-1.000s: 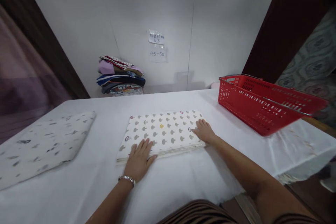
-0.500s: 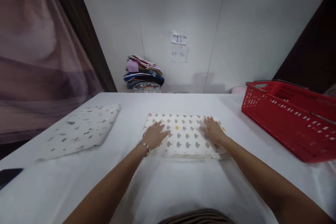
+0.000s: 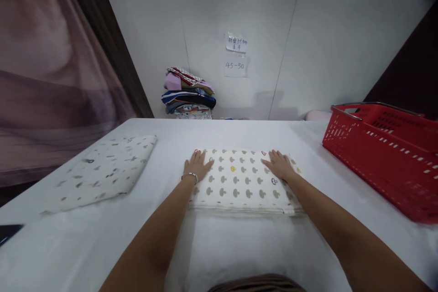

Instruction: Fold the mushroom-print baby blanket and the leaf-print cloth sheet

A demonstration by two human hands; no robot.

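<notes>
From the head camera, a folded cloth printed with small mushroom shapes lies flat at the middle of a table covered in white. The person's left hand rests palm down on the cloth's far left corner, at about 10 o'clock of the cloth, fingers spread and flat, gripping nothing; a thin bracelet circles that wrist. The right hand lies the same way at about 1 o'clock of the cloth, open and pressing flat on the fabric, holding nothing.

At 9 o'clock of the cloth, well apart from it, a second folded piece with grey specks lies on the table. At 3 o'clock stands a red basket (its metal handle folded down along the rim). Beyond the table's far edge, at about 11 o'clock, a stack of folded clothes sits against the white wall, and two paper notes are stuck to the wall just to the right of it. A dark flat object shows at the picture's left edge; what it is cannot be told.
</notes>
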